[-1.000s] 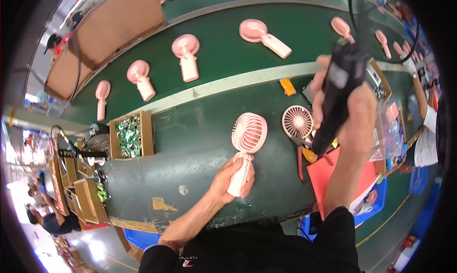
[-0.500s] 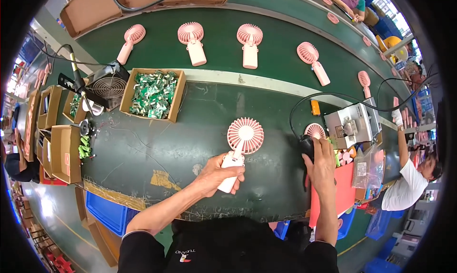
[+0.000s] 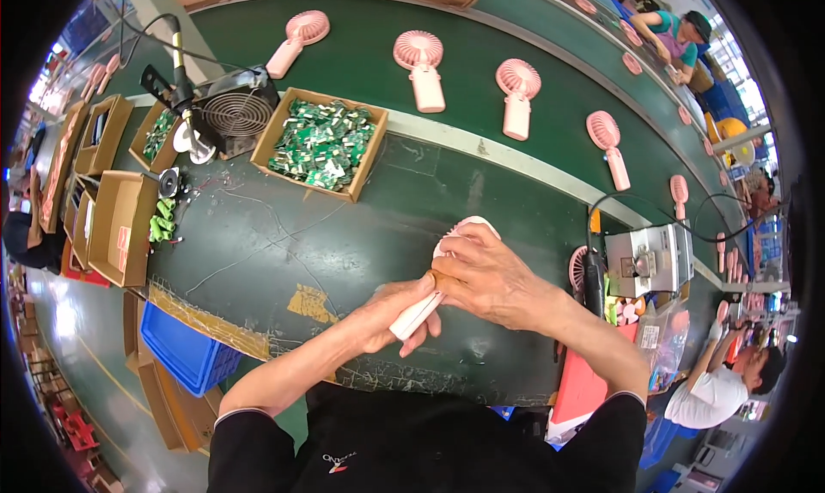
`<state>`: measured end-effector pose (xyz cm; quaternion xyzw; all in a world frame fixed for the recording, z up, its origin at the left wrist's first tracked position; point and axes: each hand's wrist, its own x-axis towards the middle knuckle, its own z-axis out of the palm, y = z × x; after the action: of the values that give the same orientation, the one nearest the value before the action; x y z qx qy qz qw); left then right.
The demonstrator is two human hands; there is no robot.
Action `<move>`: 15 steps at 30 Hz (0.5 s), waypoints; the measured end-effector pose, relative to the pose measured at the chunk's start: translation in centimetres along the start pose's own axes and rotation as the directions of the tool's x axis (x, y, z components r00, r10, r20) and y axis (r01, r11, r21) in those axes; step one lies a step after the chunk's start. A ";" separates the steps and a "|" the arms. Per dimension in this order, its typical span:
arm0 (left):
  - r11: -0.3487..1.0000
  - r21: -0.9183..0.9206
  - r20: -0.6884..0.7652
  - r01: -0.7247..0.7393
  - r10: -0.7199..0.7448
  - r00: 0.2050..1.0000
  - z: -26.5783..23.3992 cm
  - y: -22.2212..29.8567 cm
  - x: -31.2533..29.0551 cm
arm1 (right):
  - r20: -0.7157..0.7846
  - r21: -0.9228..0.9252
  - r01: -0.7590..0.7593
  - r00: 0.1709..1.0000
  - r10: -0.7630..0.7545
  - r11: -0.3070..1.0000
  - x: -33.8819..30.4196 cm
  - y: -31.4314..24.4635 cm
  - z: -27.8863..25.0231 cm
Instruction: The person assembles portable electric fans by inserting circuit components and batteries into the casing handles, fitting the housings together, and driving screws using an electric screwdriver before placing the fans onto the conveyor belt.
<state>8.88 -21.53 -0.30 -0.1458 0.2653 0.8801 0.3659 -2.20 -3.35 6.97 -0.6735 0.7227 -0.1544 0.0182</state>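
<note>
A small pink handheld fan (image 3: 414, 319) is between my hands above the dark green worktop, its pale handle tilted toward me. My left hand (image 3: 391, 314) is closed around the handle. My right hand (image 3: 497, 280) bends over the fan's round head and upper handle, fingers curled onto it and covering most of the grille. Whether a small part is pinched there is hidden. To the right, a black corded hand tool (image 3: 595, 283) stands beside another pink fan head (image 3: 577, 268).
A cardboard box (image 3: 371, 162) holds many green circuit boards. Left of it are a round-grilled blower (image 3: 236, 115) and a soldering iron (image 3: 179, 72). Several pink fans lie on the green belt (image 3: 468, 55) behind. A metal box device (image 3: 644, 257) stands right. Co-workers sit farther off.
My right hand has left the black corded tool and come onto the fan in my left hand. The view has shifted; belt fans appear farther right.
</note>
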 end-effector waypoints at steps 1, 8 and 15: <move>1.000 -0.007 -0.006 -0.009 0.009 1.000 0.4 0.3 -0.7 | 0.068 0.005 0.000 0.998 0.000 1.000 0.5 0.3 0.0; -0.358 0.926 0.360 -0.122 0.736 0.573 -1.5 0.4 -1.9 | 0.259 -0.053 -0.003 0.966 0.016 0.999 3.7 1.0 -0.7; -0.617 0.783 0.559 -0.080 0.641 0.525 -2.8 2.2 -1.7 | 0.324 -0.171 0.046 0.946 0.012 0.984 4.2 1.7 0.0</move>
<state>8.67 -25.37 -1.07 0.1873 0.9217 0.2838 -0.1869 -4.21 -7.44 7.28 -0.6950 0.7147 0.0226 0.0753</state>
